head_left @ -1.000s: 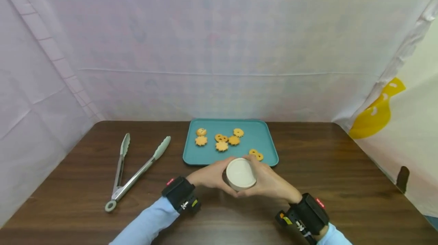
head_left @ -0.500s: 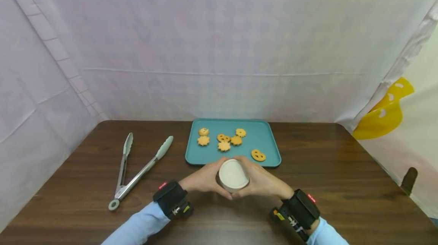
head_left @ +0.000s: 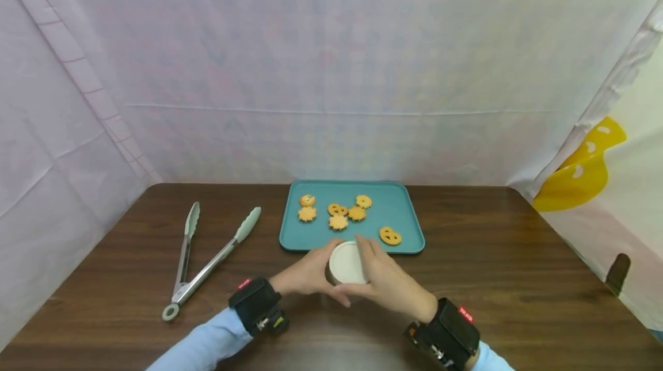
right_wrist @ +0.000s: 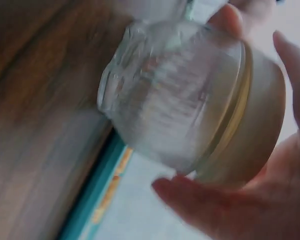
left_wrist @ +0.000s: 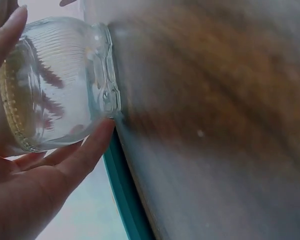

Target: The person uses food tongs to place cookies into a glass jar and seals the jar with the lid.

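Glass, ribbed and clear: a squat glass jar (head_left: 346,264) stands on the dark wooden counter (head_left: 518,279) near its front edge, just this side of the teal tray (head_left: 401,210). Both hands are on it. The left hand (head_left: 305,274) cups the jar's body, fingers (left_wrist: 87,150) curled round the ribbed wall, as the left wrist view shows plainly. The right hand (head_left: 385,280) sits over the cream lid (head_left: 346,262), thumb and fingers wrapped about its rim. From the right wrist view the lid (right_wrist: 250,125) looks seated square on the jar's mouth, so I'd judge the opening only just under way: grip taken, lid not off yet.

Now the containers. The jar, seen through its wall from both wrist cameras, appears to hold nothing, though motion blur smears that glass a little. The tray lies toward the counter's back edge, mid-width, and carries six orange biscuits (head_left: 338,221): five clustered in its left-centre, some flower-edged, and one (head_left: 389,236) alone near its front right corner.

Out toward the counter's left edge lie metal tongs (head_left: 207,259) with pale green tips, splayed wide, untouched and well apart from either hand.
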The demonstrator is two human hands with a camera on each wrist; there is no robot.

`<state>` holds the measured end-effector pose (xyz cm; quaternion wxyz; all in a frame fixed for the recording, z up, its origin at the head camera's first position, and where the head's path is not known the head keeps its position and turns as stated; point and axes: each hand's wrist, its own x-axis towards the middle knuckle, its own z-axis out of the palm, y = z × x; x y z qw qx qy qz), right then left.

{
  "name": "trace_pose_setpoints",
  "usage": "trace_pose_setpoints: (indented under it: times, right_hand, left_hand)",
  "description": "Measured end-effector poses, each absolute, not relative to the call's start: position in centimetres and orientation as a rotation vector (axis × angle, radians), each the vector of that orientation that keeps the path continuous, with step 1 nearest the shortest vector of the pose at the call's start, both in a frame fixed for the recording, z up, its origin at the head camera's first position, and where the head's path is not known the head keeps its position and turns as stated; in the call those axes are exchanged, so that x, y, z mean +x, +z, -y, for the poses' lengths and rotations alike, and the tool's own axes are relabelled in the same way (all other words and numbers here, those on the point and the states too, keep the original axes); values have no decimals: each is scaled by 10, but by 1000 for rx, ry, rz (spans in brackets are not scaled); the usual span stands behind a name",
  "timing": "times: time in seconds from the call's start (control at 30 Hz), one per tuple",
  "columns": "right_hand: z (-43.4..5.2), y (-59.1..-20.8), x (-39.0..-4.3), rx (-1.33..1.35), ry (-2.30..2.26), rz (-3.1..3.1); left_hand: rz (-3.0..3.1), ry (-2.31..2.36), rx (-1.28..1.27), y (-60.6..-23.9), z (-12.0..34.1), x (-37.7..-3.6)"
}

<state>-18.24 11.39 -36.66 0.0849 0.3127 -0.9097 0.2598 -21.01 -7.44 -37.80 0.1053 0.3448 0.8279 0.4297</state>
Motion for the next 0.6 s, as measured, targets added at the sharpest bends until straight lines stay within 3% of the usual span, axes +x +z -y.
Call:
trace_pose_setpoints:
  times: [0.2,0.6]
  right_hand:
    - [-102,-369,-171,740,499,2555]
    - [-102,-372,-176,754,513,2483]
  left_hand:
    - [-2437,1248,1009,-379,74,-212]
    - [-2515,1209,1038,-380,72,-213]
